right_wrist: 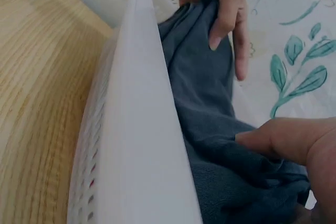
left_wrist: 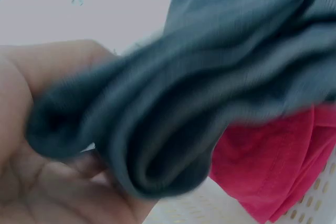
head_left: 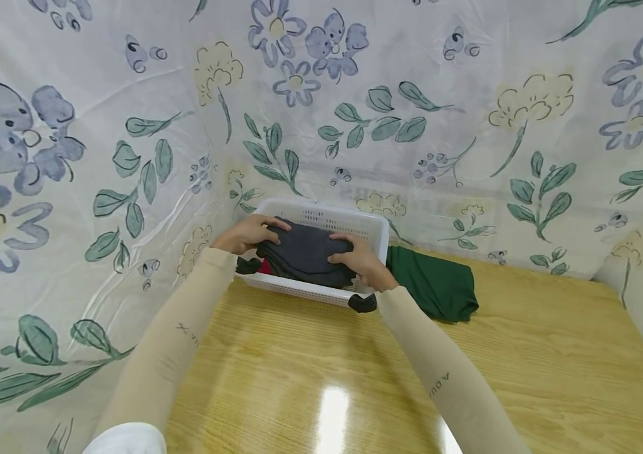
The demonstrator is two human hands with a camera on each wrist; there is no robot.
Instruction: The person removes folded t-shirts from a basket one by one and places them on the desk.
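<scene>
- Grey cloth (head_left: 306,249): folded, held within the rim of the white basket (head_left: 298,291); whether it rests on the basket's floor cannot be determined.
- Left hand (head_left: 248,233): grips the cloth's end at the basket's left side, thumb and fingers on opposite faces.
- Right hand (head_left: 356,255): pinches the other end, just inside the basket's right side.
- Left wrist view: shows the stacked, rounded folds and a broad area of red cloth (left_wrist: 268,156) inside the basket; the head view shows only a red patch there.
- Right wrist view: shows the basket's slotted outer wall close up, hiding most of its interior.
- Head view alone: green cloth (head_left: 431,284) to the right of the basket; black handles (head_left: 362,303) at the basket's near corners.
- Surface: yellowish wood-grain table (head_left: 548,328) under the basket, bright glare on the near side.
- Room: white sheeting (head_left: 440,145) printed with flowers and leaves, behind and left of the basket.
</scene>
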